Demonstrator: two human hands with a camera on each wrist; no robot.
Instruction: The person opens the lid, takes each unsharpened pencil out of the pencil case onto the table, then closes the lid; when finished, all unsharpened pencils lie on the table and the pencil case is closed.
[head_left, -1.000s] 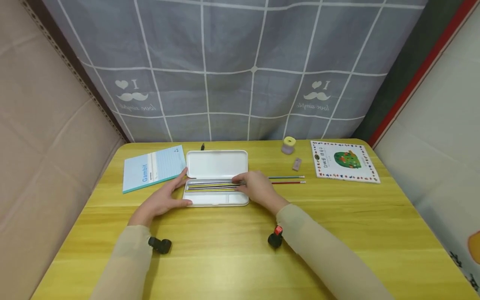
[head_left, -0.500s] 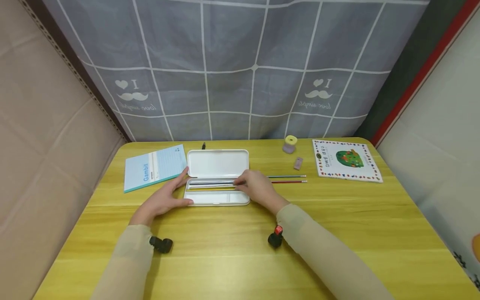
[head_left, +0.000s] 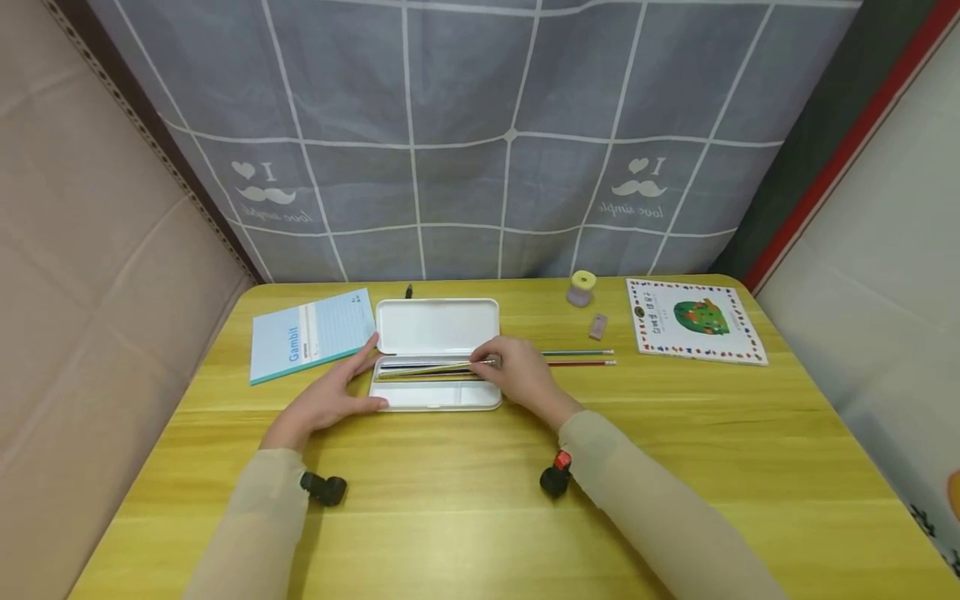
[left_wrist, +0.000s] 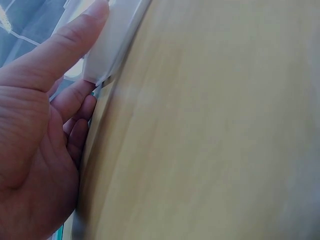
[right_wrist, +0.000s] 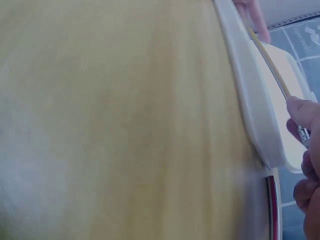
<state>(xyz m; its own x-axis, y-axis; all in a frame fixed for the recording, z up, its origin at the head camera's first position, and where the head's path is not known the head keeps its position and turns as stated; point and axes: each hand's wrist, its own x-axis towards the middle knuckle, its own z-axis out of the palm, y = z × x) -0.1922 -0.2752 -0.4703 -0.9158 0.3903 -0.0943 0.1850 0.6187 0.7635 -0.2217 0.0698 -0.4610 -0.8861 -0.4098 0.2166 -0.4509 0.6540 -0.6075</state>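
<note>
At the left, a pale blue notebook [head_left: 311, 335] lettered "Gambit" lies slanted on the wood-grained worktop [head_left: 465, 483]. Next comes the left hand [head_left: 330, 398], its grip spread wide, thumb on the front edge and fingers at the left end of the white pencil case [head_left: 416, 398], touching it. The smooth, round-cornered case has its lid [head_left: 437, 325] laid back. Slim pencils [head_left: 431, 379] lie in its rear compartment. At its right end, the right hand [head_left: 521, 371] has a narrow grip, pinching a yellow pencil [right_wrist: 270, 64] near its metal-banded end. Beyond, a green pencil [head_left: 581, 352] and a red pencil [head_left: 585, 363] jut rightward from behind that hand; then come a pinkish block [head_left: 597, 327] and a white booklet [head_left: 697, 321].
</note>
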